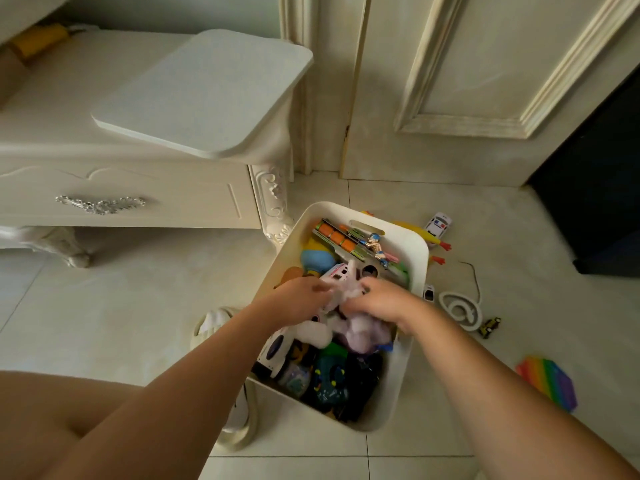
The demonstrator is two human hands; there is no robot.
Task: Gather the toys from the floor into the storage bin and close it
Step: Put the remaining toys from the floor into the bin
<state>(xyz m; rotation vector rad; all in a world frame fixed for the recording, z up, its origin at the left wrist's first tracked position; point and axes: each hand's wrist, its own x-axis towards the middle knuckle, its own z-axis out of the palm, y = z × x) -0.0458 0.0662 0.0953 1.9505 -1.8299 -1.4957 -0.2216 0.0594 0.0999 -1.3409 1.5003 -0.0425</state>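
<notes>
A white storage bin (417, 252) stands open on the tiled floor, packed with several toys. Both hands are inside it. My left hand (302, 299) and my right hand (384, 299) each grip a pale purple and white plush toy (363, 332) lying on top of the pile. An orange and green toy track (341, 237) and a small figure (375, 245) lie at the bin's far end. On the floor to the right lie a police car (438, 225), a yellow rubber chicken (433, 237), a white ring toy (460, 310), a small dark vehicle (489, 328) and a rainbow pop toy (550, 381).
A flat white board, perhaps the bin's lid (207, 95), rests on the cream cabinet (121, 195) at the left. A door (467, 81) is behind the bin, a dark object (599, 185) at the right. White slippers (239, 431) sit beside the bin's near left corner.
</notes>
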